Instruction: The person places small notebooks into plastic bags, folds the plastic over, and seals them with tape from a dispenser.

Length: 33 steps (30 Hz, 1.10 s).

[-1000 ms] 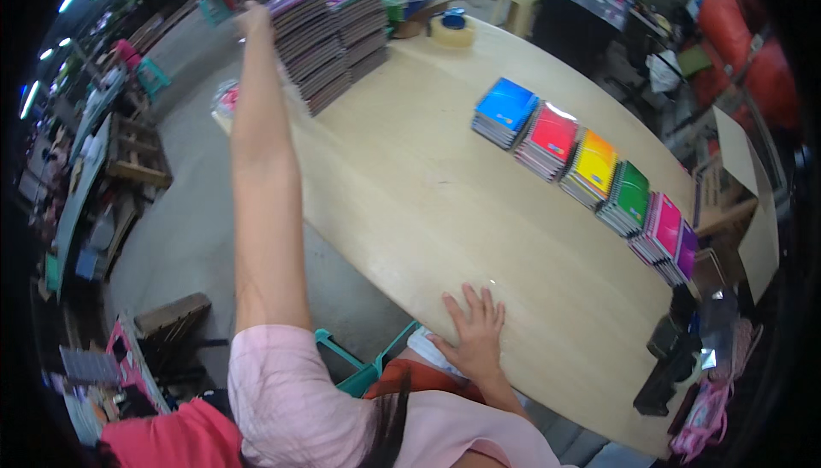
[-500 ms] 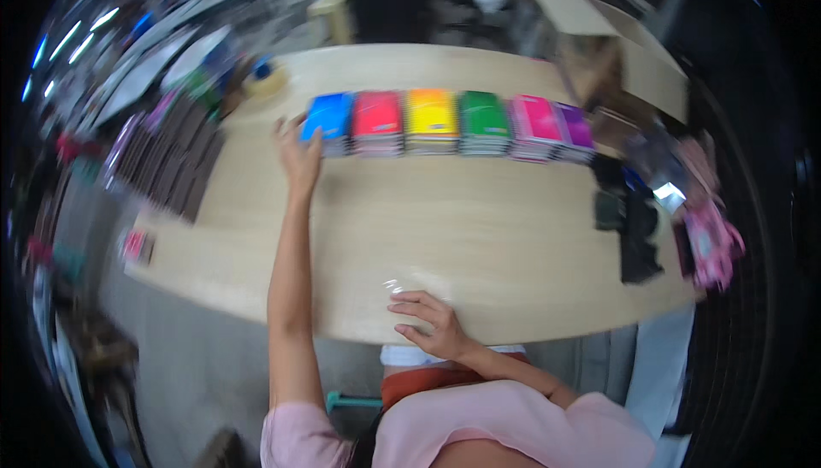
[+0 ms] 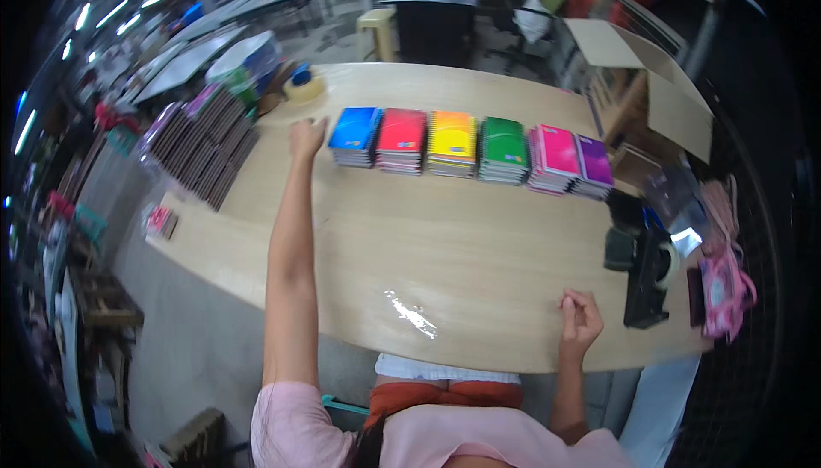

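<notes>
My left hand is at the left end of a row of spiral notebook stacks, fingers curled in, with nothing visible in it. It is just left of the blue notebooks, apart from them. To their right stand red notebooks, yellow notebooks, green notebooks, pink notebooks and purple notebooks. The pink and purple stacks touch. Over the table's right front part my right hand is closed, its fingertips drawn toward the thumb; no object shows in it.
Bundled grey-brown stacks fill the table's left side, near a tape roll. At the right are an open cardboard box, a black tape dispenser and a pink pouch. A shiny patch lies near the front edge.
My left hand has left the blue stack's side and curled its fingers. My right hand has moved right from the table's front middle and closed. The view has shifted, and the stacks appear lower and further right.
</notes>
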{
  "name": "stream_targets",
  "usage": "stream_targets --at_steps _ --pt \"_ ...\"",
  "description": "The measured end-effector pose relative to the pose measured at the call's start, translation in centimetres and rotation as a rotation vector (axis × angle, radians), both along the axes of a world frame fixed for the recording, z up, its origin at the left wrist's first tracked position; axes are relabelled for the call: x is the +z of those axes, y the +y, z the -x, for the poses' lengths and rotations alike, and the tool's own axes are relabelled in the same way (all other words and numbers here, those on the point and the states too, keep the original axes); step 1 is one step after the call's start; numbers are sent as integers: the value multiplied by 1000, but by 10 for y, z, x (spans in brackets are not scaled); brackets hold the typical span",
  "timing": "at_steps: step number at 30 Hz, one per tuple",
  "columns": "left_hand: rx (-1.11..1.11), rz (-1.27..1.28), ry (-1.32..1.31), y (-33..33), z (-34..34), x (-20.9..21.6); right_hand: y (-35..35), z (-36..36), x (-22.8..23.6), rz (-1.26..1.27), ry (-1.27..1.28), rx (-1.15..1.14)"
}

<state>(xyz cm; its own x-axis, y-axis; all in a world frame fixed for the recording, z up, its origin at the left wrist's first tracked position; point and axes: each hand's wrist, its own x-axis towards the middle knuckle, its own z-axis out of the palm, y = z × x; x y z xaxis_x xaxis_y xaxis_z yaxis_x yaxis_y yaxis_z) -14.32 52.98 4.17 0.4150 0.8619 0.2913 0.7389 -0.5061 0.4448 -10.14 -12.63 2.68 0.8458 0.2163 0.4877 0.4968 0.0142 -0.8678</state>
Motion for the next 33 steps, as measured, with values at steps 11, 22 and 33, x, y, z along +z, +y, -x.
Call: stream_targets --at_steps 11,22,33 --pt "1 155 136 -26 -19 23 61 34 12 235 -114 242" --pt "-164 509 -929 -110 16 67 138 -2 69 524 -432 553" --pt "-625 1927 -1479 -196 36 -85 381 -87 34 543 -862 265"
